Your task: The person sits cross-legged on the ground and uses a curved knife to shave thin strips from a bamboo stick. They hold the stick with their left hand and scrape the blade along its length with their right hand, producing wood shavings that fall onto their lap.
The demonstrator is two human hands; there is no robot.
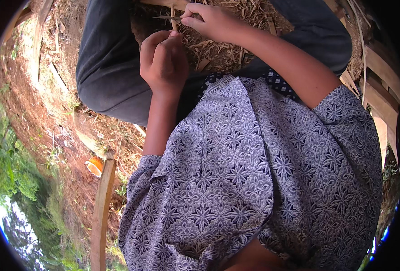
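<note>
Fingers of my left hand pinch the near end of a slender pale strip between my bent legs; my right hand grips a knife across it. Probably light, stiff, easily split: best held low, clear of the knife.

your shirt: grey-violet, dark and pale flower print. your trousers: dark grey-blue. cloth: near-black, small white squares. your stick: pale tan. soil: reddish brown. leaves: green.
</note>
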